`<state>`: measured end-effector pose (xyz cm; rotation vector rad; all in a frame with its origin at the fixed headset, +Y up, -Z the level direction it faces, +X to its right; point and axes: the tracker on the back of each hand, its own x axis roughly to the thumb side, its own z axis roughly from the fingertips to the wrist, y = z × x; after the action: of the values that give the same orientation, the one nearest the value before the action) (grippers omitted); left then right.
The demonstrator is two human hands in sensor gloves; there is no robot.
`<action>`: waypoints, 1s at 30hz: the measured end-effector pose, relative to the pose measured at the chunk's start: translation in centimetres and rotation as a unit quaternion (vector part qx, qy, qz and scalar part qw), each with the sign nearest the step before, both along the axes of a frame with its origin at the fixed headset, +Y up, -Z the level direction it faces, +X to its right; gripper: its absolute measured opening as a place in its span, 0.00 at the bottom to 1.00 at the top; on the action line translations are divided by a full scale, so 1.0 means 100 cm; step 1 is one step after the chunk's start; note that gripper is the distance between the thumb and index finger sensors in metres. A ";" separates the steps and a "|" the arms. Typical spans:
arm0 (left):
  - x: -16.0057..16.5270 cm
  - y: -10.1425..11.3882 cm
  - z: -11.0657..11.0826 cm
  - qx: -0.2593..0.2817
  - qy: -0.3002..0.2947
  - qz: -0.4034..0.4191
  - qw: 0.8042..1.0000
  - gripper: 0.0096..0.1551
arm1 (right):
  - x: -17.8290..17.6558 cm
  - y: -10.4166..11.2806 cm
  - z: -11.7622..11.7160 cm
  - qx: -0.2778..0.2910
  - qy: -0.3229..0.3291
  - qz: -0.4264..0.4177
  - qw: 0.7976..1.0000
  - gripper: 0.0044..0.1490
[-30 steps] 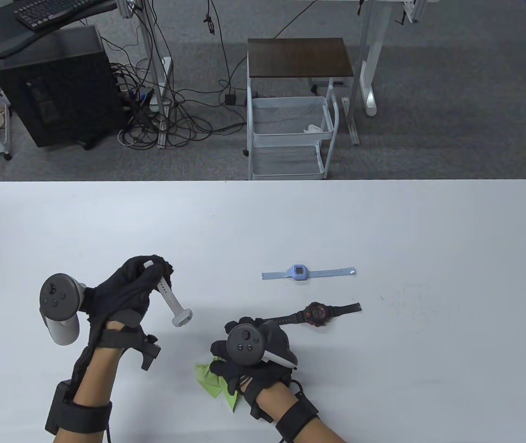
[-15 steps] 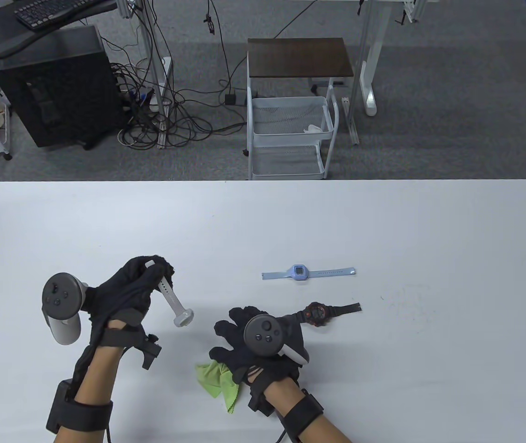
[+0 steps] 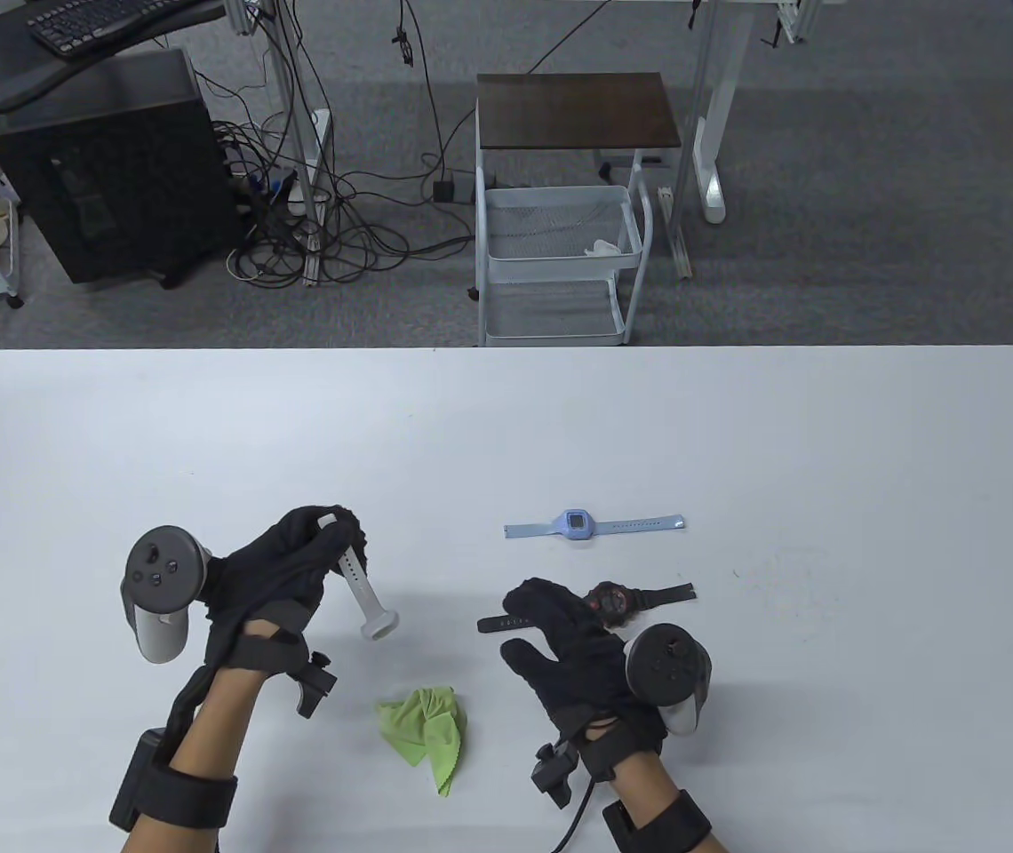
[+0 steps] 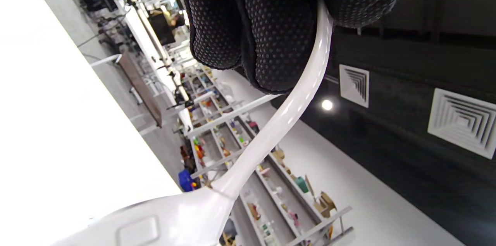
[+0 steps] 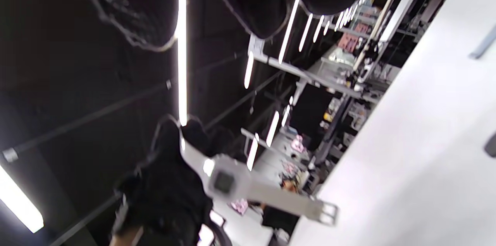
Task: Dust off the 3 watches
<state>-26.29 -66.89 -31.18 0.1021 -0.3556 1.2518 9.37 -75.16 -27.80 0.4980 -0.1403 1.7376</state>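
Observation:
My left hand (image 3: 320,546) grips one strap end of the white watch (image 3: 366,602), which hangs tilted above the table. In the left wrist view the gloved fingers (image 4: 248,25) curl round the white strap (image 4: 306,91). The green cloth (image 3: 426,724) lies loose on the table between my hands. My right hand (image 3: 555,617) is open with spread fingers over the left strap of the black watch (image 3: 613,604). The light blue watch (image 3: 578,524) lies flat behind it. The right wrist view shows the white watch (image 5: 232,184) from the side.
The white table (image 3: 737,426) stretches wide behind and to the right of the watches. Past its far edge stand a white wire cart (image 3: 560,258), a black computer tower (image 3: 107,169) and floor cables.
My right hand let go of the green cloth and moved right onto the black watch's strap. My left hand shifted right with the white watch.

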 end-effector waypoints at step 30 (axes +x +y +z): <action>0.037 -0.078 -0.128 -0.280 0.016 -0.062 0.958 0.25 | 0.014 -0.007 -0.004 -0.033 -0.016 -0.089 0.995 0.47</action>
<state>-22.56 -74.65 -43.93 -0.3794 0.0303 1.1823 10.77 -75.88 -28.23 0.3970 -0.1441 1.5700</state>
